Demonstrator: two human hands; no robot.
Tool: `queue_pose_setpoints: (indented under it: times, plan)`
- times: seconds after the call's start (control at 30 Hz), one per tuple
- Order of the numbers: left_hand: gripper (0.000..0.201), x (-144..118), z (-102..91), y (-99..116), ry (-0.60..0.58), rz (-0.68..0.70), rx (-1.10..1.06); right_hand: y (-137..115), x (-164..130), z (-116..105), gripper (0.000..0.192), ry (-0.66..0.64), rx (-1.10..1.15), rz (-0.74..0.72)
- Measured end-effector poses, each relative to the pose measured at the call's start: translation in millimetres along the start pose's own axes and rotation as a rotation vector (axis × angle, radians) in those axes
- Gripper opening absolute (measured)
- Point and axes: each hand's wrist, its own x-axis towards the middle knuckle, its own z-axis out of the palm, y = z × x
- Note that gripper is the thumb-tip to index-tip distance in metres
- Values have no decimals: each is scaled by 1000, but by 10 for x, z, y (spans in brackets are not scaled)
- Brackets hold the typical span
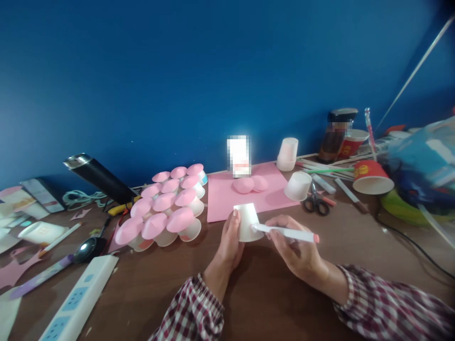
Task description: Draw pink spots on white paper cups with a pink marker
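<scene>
My left hand (230,241) is closed around a white paper cup (248,222), which stands with its wide rim downward just above the brown table. In my right hand (298,251) is a white marker (289,232) with a pinkish-orange end; its tip meets the cup's side. Any mark on the cup is too faint to make out. Behind the cup lies a pink paper sheet (220,203) with two pink paper discs (243,185) on it. Another white cup (297,186) sits upside down by the sheet's right edge, beside black scissors (315,205).
Several cups with pink cone tops (185,219) stand in rows at left. A power strip (83,293) and a black flask (99,180) lie left. Stacked cups (287,154), a red cup (372,176), a jar (336,137) and loose markers (350,193) crowd the right.
</scene>
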Motion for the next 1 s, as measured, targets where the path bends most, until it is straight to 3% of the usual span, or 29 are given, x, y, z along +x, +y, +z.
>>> queue_pose_setpoints:
  times: [0.4,1.0]
  plan:
    - [41,0,18,5,2,23,-17,-9,15,-1,6,-9,-24,3]
    - [44,-41,26,55,23,-54,-138,74,31,-7,4,32,47,72]
